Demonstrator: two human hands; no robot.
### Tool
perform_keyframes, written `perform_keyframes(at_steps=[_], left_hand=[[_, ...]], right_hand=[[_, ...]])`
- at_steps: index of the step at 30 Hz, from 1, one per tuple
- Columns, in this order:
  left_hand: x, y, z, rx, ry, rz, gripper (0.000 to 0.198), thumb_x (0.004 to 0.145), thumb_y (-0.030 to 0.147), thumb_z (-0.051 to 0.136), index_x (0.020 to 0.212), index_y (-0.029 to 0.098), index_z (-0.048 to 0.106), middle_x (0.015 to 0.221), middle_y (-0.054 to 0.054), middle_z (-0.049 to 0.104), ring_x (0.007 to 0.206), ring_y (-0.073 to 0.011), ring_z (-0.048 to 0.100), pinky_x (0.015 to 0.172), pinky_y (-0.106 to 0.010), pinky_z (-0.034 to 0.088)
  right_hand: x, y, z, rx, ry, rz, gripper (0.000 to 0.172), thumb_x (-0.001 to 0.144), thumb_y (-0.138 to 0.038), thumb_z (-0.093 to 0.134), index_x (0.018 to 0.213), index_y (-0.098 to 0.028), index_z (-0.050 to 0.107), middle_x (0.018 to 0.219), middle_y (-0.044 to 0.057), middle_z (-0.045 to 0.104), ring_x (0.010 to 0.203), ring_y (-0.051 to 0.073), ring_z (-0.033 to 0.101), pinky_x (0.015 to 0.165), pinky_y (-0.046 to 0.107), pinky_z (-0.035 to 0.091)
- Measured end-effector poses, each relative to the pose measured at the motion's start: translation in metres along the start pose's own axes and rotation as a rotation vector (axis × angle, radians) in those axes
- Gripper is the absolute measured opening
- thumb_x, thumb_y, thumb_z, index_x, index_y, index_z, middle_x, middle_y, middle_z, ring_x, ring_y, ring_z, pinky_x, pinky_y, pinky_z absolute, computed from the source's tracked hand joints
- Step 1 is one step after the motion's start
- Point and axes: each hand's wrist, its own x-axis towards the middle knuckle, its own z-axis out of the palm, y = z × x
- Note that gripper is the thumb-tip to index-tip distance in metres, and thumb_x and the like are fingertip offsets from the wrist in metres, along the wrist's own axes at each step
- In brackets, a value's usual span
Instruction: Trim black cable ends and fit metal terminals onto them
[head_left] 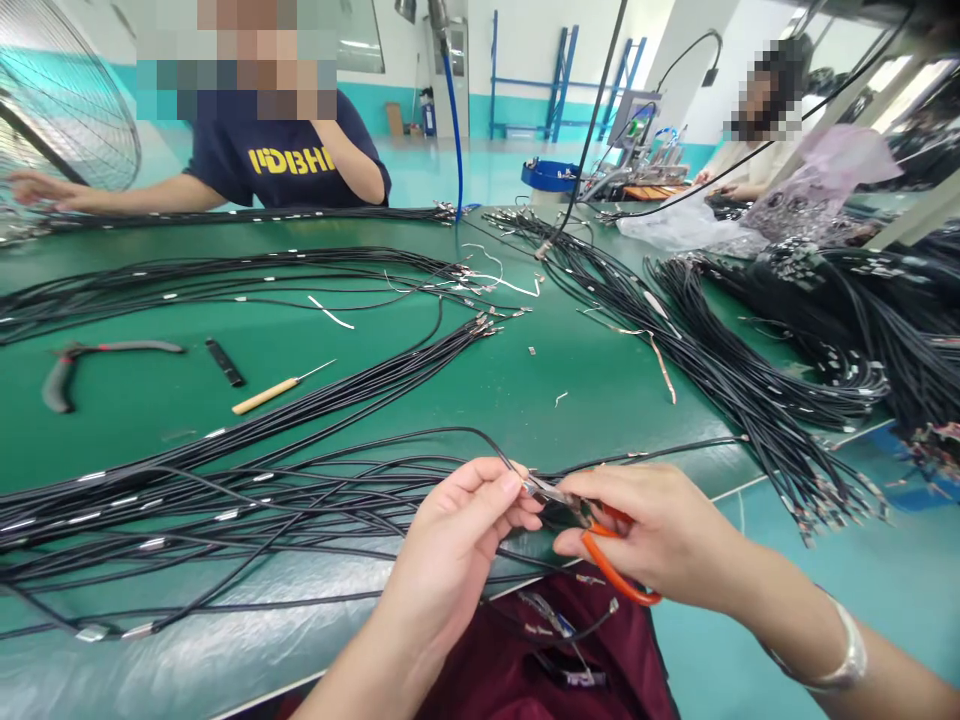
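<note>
Pinched tight, the grip of the left hand (pixel 457 540) clamps thumb and forefinger on the end of one black cable (pixel 491 441), right at its metal tip. The right hand (pixel 664 530) has its grip closed around orange scissors (pixel 600 557), blades aimed at that same tip; whether the blades are apart cannot be told. The two hands almost touch, just over the near edge of the counter (pixel 525 390) and above a maroon cloth (pixel 525 660) in the lap. A silver bracelet (pixel 847 660) rings the right wrist.

From the fingers the cable arcs up and runs left into loose cables (pixel 225 500) spread over the near left of the counter. A thicker bundle (pixel 712 370) slants down the right side and overhangs the edge.

The counter is green and smooth. On its left lie pliers (pixel 67 370), a short black piece (pixel 225 362) and a yellow-handled pick (pixel 274 390), well apart from the hands. White scraps (pixel 330 313) dot the middle.

Across the counter a person in a navy shirt (pixel 285 150) rests an arm beside a fan (pixel 60 90). A blue hose (pixel 454 120) hangs down at the far edge, with a blue tub (pixel 551 175) near it. Far right sits another person (pixel 757 130). The floor (pixel 825 560) is teal, the walls are white over a teal band, and blue racks (pixel 559 80) stand at the back.
</note>
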Motion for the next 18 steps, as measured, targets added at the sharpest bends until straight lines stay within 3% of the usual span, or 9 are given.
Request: perform_keyframes(at_steps=[8, 18], left_hand=[[-0.0026, 0.0026, -0.0044, -0.027, -0.034, -0.006, 0.012, 0.072, 0.020, 0.073, 0.075, 0.012, 0.065, 0.067, -0.003, 0.065, 0.060, -0.0115, 0.061, 0.064, -0.021, 0.049], [-0.0048, 0.0003, -0.0052, -0.003, 0.010, -0.015, 0.014, 0.070, 0.021, 0.075, 0.076, 0.013, 0.065, 0.063, -0.003, 0.068, 0.058, -0.0137, 0.066, 0.061, -0.021, 0.051]], right_hand=[[0.0007, -0.0040, 0.0008, -0.070, 0.021, -0.092, 0.027, 0.084, -0.046, 0.061, 0.098, -0.024, 0.067, 0.066, -0.001, 0.065, 0.052, 0.011, 0.053, 0.053, 0.022, 0.037], [-0.0023, -0.0076, -0.0019, -0.167, 0.025, -0.133, 0.025, 0.088, -0.043, 0.057, 0.092, -0.021, 0.066, 0.069, -0.001, 0.068, 0.055, 0.011, 0.057, 0.053, 0.024, 0.036]])
